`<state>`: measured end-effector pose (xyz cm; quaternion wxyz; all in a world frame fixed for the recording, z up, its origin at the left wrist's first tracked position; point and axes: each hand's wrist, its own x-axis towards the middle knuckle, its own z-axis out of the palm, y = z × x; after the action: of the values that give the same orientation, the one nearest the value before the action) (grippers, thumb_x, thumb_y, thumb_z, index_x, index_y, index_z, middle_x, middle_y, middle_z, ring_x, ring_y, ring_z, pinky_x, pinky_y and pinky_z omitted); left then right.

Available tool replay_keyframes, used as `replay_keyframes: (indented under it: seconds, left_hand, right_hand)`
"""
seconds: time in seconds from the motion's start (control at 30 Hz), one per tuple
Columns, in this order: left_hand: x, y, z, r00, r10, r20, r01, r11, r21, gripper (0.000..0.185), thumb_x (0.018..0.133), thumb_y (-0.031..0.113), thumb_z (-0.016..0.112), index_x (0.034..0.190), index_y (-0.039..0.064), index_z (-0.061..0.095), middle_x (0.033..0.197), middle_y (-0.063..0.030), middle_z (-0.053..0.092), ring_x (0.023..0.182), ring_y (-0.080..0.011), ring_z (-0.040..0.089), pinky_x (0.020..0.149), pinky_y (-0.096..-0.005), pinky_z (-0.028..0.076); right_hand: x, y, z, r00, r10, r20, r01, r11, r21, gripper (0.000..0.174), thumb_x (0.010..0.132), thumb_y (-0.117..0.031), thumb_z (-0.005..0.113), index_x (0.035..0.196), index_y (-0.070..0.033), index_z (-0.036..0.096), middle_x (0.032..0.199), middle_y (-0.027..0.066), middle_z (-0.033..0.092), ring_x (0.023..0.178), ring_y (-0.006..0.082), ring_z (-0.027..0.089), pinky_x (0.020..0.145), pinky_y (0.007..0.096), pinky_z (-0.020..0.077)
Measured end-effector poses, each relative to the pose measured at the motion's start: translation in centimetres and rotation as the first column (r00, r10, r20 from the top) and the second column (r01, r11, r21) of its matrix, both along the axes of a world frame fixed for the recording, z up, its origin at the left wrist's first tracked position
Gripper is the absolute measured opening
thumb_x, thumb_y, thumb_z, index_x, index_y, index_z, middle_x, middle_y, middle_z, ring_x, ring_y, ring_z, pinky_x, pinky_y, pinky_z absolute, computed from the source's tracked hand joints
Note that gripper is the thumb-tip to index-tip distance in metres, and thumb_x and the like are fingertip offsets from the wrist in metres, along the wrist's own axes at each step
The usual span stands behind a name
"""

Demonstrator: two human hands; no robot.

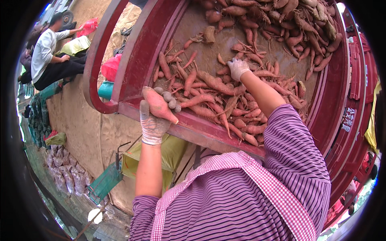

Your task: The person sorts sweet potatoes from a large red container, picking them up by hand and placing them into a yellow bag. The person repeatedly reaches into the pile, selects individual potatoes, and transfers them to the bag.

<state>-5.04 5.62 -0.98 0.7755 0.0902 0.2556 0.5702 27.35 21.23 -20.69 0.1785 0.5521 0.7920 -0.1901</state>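
A fat sweet potato (157,103) rests in my left hand (155,123), which wears a coated work glove and holds it above the near edge of a red metal cargo bed (199,128). My right hand (238,68), also gloved, reaches into the bed with its palm down on the loose sweet potatoes. Its fingertips touch or hover over small roots; I cannot tell whether they grip one. Many thin and thick sweet potatoes (211,82) lie around and below that hand. A larger heap of sweet potatoes (271,18) fills the far side.
A curved red rail (90,69) rises at the left. Below my left arm hangs a yellow-green sack (172,150) beside a green crate (105,182). Filled plastic bags (68,171) lie on the ground. A person (48,54) sits at upper left near a red bag (88,27).
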Motion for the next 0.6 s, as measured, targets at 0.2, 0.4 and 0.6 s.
replay_keyframes:
  seconds: [0.2, 0.4, 0.6]
  left_hand:
    - [-0.4, -0.3, -0.6, 0.995, -0.07, 0.077, 0.064, 0.995, 0.072, 0.062, 0.086, 0.052, 0.074, 0.127, 0.009, 0.057, 0.118, -0.0106, 0.06, 0.1, -0.0273, 0.06, 0.092, -0.0493, 0.052]
    - [-0.6, -0.3, -1.5, 0.975, -0.139, 0.171, 0.123, 0.987, 0.104, 0.061, 0.091, 0.052, 0.067, 0.132, 0.008, 0.057, 0.137, -0.0156, 0.057, 0.115, -0.0325, 0.061, 0.099, -0.0548, 0.05]
    - [1.6, -3.0, 0.4, 0.894, -0.134, -0.428, 0.282, 0.911, 0.303, 0.051, 0.097, 0.046, 0.055, 0.126, 0.004, 0.054, 0.124, -0.0148, 0.059, 0.101, -0.0307, 0.059, 0.091, -0.0512, 0.05]
  right_hand:
    - [4.5, -2.8, 3.3, 0.848, -0.34, -0.405, 0.214, 0.921, -0.325, 0.063, 0.069, -0.029, 0.082, 0.123, 0.0, 0.066, 0.112, 0.0207, 0.071, 0.109, 0.0361, 0.067, 0.091, 0.0412, 0.0533]
    - [8.2, -10.6, 10.6, -0.022, -0.925, -0.38, -0.019, 0.38, -0.925, 0.055, 0.089, -0.026, 0.073, 0.136, -0.008, 0.05, 0.106, 0.0031, 0.065, 0.092, 0.0186, 0.066, 0.077, 0.0385, 0.0588]
    - [4.6, -15.6, 17.7, -0.11, -0.867, -0.487, -0.032, 0.493, -0.87, 0.044, 0.092, -0.02, 0.065, 0.132, -0.007, 0.053, 0.102, 0.0006, 0.062, 0.088, 0.0142, 0.06, 0.075, 0.0325, 0.0523]
